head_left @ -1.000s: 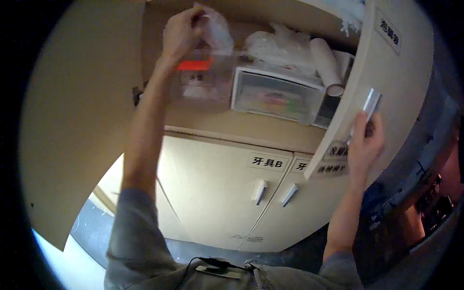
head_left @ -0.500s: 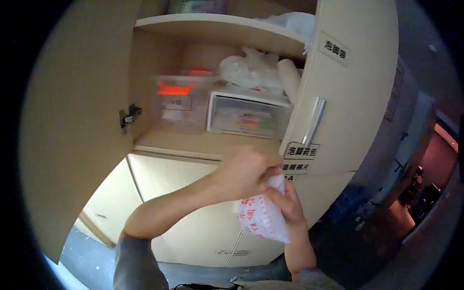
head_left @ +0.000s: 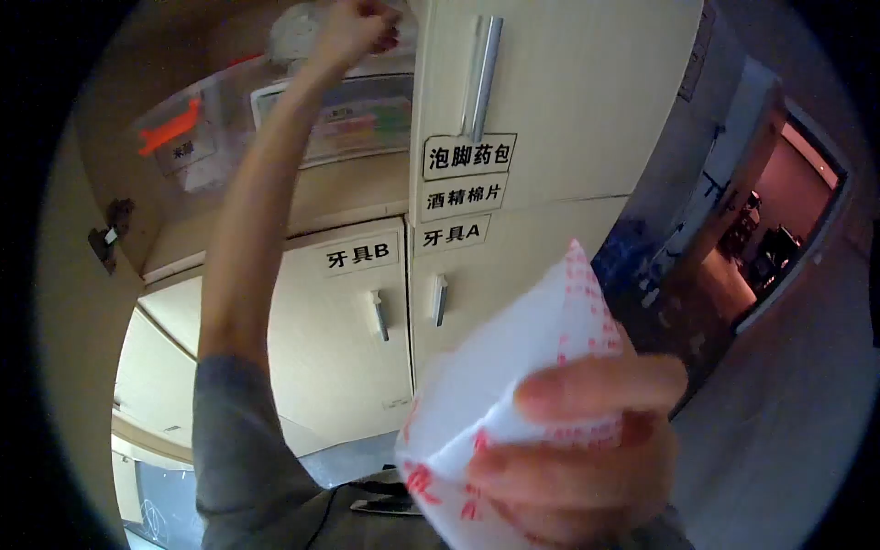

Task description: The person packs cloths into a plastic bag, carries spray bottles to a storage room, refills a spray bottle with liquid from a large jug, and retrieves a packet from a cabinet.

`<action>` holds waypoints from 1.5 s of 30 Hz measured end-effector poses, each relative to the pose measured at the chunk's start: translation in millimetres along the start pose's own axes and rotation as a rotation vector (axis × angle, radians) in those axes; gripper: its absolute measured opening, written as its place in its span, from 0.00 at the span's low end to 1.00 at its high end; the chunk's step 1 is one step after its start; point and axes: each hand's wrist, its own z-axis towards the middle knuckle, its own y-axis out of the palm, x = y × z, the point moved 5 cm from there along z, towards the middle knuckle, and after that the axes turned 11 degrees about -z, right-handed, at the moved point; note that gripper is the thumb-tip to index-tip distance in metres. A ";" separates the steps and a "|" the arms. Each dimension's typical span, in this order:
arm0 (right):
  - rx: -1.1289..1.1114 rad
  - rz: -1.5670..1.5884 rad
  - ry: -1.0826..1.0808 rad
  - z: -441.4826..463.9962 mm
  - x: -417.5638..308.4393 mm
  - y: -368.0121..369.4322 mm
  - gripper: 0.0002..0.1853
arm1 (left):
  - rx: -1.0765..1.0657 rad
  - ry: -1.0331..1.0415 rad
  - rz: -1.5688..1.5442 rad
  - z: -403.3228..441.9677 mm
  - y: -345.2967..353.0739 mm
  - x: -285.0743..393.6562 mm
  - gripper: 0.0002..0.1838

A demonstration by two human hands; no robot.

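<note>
My right hand is close to the camera, its fingers wrapped round a white packet with red printed characters; one pointed corner of the packet sticks up. My left hand is raised high, in front of the open cabinet shelf, with its fingers curled closed. Whether anything is in those fingers I cannot make out. Behind the left forearm is a clear drawer box with a white frame, and a white plastic bag lies on top of it.
A clear bin with an orange clip stands on the cabinet shelf. The open cabinet door is on the left. On the right is a closed labelled door with a metal handle. Further right, a doorway glows red.
My hands have come apart. The left has risen towards the shelf; the right has brought the packet closer to the camera. The view has shifted right and closer to the cabinet.
</note>
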 end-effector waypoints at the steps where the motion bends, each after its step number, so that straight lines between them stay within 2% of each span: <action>1: 0.006 0.013 0.007 0.1 2.5 -2.5 0.09 | -0.030 -0.017 0.076 11.2 21.0 -5.4 0.12; 5: 0.026 0.076 0.035 3.3 9.6 0.9 0.08 | -0.127 -0.120 0.298 34.9 87.9 -33.3 0.13; 11: 0.048 0.102 0.083 4.6 23.5 -7.4 0.09 | -0.085 -0.114 0.353 57.5 105.7 -38.4 0.15; 15: 0.068 0.177 0.018 11.6 20.1 -1.0 0.10 | 0.015 -0.007 0.378 61.2 72.5 -14.0 0.16; 17: 0.138 0.234 -0.169 10.2 9.4 -6.6 0.11 | 0.081 0.059 0.397 63.8 48.3 1.3 0.17; 22: 0.092 0.093 0.108 5.8 22.6 -12.2 0.09 | 0.179 0.129 0.552 46.6 -40.0 24.0 0.18; 28: 0.131 -0.030 0.362 1.4 35.2 -25.3 0.07 | 0.177 -0.086 0.906 13.8 -157.4 10.0 0.21; 32: 0.081 -0.149 0.374 4.4 40.7 -35.3 0.07 | 0.080 -0.204 1.043 31.6 -161.4 -9.7 0.22; 35: -0.067 -0.236 0.567 4.6 49.6 -31.7 0.06 | 0.094 -0.201 1.085 30.9 -168.4 -2.7 0.23; 38: 0.159 -0.061 0.395 0.3 49.6 -33.8 0.13 | 0.154 -0.170 1.102 8.7 -191.9 26.1 0.24; 41: 0.105 -0.180 0.637 -3.7 46.8 -42.4 0.13 | 0.170 -0.157 1.160 21.2 -197.6 28.2 0.25; 43: 0.189 -0.062 0.604 -3.3 48.2 -37.5 0.13 | 0.067 -0.285 1.254 39.4 -196.8 -0.3 0.28; 45: 0.221 0.027 0.564 -5.1 53.8 -29.5 0.13 | -0.002 -0.327 1.251 50.5 -180.0 -19.8 0.29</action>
